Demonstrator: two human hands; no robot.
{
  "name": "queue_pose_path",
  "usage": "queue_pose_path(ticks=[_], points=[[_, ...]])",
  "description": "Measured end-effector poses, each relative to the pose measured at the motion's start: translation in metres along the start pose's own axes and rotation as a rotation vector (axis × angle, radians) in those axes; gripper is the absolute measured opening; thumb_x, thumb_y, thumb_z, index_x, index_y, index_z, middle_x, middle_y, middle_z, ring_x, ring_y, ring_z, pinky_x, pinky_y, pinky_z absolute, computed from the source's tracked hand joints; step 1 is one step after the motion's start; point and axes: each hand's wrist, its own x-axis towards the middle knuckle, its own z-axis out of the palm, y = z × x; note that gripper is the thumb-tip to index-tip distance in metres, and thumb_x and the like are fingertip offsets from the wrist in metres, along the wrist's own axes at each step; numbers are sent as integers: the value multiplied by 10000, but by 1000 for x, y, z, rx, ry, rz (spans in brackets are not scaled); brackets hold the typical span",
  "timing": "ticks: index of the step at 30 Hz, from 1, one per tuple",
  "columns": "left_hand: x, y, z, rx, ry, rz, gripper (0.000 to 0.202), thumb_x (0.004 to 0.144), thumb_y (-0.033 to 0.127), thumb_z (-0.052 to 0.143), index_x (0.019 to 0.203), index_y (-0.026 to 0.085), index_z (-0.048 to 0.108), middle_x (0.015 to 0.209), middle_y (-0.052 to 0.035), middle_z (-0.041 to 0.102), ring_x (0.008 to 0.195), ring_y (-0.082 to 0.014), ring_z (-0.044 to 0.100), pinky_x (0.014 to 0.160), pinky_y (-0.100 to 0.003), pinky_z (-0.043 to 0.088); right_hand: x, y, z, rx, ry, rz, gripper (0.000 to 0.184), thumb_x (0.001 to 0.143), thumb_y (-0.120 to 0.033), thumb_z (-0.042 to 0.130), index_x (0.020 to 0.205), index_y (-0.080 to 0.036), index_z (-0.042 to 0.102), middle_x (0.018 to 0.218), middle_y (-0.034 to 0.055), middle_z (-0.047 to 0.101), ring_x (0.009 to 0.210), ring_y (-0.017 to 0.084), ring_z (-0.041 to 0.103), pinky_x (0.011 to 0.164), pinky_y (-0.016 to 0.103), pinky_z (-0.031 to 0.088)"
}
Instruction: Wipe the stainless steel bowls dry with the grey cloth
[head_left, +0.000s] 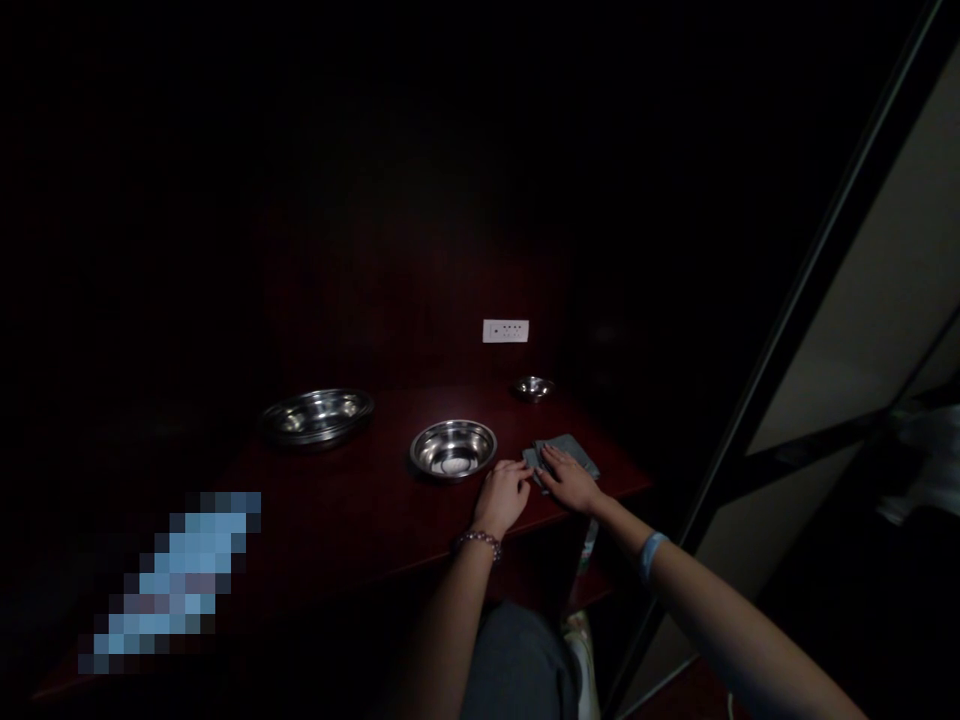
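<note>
A folded grey cloth (571, 449) lies near the right end of a dark red table (352, 510). My right hand (568, 480) rests flat on the cloth with its fingers stretched out. My left hand (502, 494) lies on the table just left of the cloth, fingers curled down, fingertips at the cloth's edge; it wears a bead bracelet. A round steel bowl (453, 448) stands just left of my left hand.
A larger oval steel dish (316, 415) sits further left on the table. A small steel bowl (532, 388) stands at the back by the wall. A white wall socket (505, 330) is above it. A dark-framed panel (847, 330) rises at the right.
</note>
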Motion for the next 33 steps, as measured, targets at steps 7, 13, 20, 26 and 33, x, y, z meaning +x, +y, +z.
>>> queue_pose_path(ticks=[7, 13, 20, 26, 33], points=[[1, 2, -2, 28, -18, -12, 394, 866, 149, 447, 1171, 201, 691, 1288, -66, 641, 1214, -199, 537, 1085, -346, 385, 2, 10, -16, 266, 105, 15, 528, 989, -407, 283, 1415, -151, 462, 1428, 90, 521, 1334, 199, 469, 1126, 340, 336], [0, 3, -2, 24, -15, 5, 365, 873, 154, 445, 1139, 167, 695, 1273, -87, 642, 1197, -213, 537, 1076, -366, 389, -12, 2, -12, 193, -30, -177, 640, 958, -580, 314, 1454, -186, 407, 1527, 76, 377, 1437, 226, 304, 1205, 420, 148], [-2, 7, -6, 40, 50, 9, 348, 864, 133, 445, 1175, 175, 595, 1213, -85, 637, 1164, -194, 541, 1029, -350, 418, -3, 4, -16, 288, -51, -122, 691, 975, -584, 83, 1487, -200, 344, 1555, 63, 325, 1448, 187, 277, 1210, 393, 163], [-2, 11, -3, 80, -92, 135, 443, 980, 446, 301, 1318, 293, 543, 1470, -7, 477, 1379, -215, 366, 1149, -452, 276, 14, 25, -25, 31, 58, -99, 616, 991, -516, 174, 1516, -204, 253, 1595, 46, 213, 1491, 204, 118, 1210, 449, 82], [-1, 12, -1, 130, -158, 84, 499, 977, 509, 251, 1299, 317, 581, 1457, -1, 499, 1376, -221, 384, 1164, -475, 235, 16, 38, -14, -72, -167, 30, 607, 993, -514, 149, 1535, -241, 150, 1605, 34, 168, 1494, 193, 83, 1197, 479, 33]])
